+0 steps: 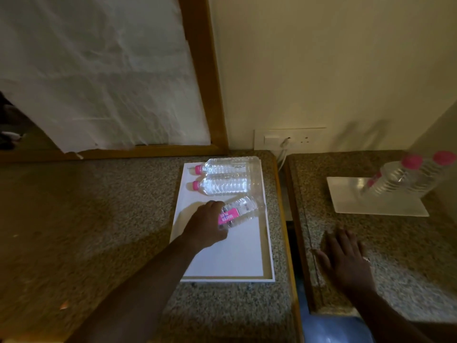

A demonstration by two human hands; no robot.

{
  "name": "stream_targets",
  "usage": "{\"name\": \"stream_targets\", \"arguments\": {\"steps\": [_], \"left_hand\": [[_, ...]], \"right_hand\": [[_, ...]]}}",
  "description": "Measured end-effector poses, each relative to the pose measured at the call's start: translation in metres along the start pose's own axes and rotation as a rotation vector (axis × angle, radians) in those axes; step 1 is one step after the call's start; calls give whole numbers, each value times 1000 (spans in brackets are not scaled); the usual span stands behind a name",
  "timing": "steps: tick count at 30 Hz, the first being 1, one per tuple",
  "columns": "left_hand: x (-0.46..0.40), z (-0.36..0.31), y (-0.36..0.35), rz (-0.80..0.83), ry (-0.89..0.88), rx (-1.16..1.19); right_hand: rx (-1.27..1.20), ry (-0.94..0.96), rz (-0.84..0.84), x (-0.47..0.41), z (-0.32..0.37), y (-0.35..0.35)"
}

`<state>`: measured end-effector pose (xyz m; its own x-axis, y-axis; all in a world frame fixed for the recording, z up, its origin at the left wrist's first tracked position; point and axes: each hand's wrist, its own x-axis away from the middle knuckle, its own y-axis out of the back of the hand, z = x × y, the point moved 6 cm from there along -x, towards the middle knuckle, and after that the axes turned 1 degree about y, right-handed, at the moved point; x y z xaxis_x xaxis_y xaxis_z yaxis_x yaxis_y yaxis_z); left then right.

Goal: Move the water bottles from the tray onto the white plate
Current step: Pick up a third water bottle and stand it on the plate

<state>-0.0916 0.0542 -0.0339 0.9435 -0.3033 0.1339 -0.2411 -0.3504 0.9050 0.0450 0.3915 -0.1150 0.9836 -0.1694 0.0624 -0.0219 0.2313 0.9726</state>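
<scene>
A white tray lies on the left granite counter. Two clear water bottles with pink caps lie on their sides at its far end, one behind the other. My left hand is wrapped around the neck end of a third bottle with a pink label, lying tilted on the tray. On the right counter sits the white plate, with two pink-capped bottles standing on it, blurred. My right hand rests flat on the right counter, fingers spread, holding nothing.
A gap separates the two granite counters. A wall socket with a plugged white cable sits behind it. A wood-framed mirror covered with white sheeting stands at the back left. Something blue lies below between the counters.
</scene>
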Motion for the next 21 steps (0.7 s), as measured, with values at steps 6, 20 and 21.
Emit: {"name": "stream_targets", "arguments": {"steps": [6,20,21], "left_hand": [[36,8,-10,123,-119,14],[39,-14,66,41,-151,67],[39,-23,73,6,-185,67]], "right_hand": [[-13,4,-18,0,1,1],[-7,-27,4,1,5,3],[-14,-32,6,2,5,3]]}}
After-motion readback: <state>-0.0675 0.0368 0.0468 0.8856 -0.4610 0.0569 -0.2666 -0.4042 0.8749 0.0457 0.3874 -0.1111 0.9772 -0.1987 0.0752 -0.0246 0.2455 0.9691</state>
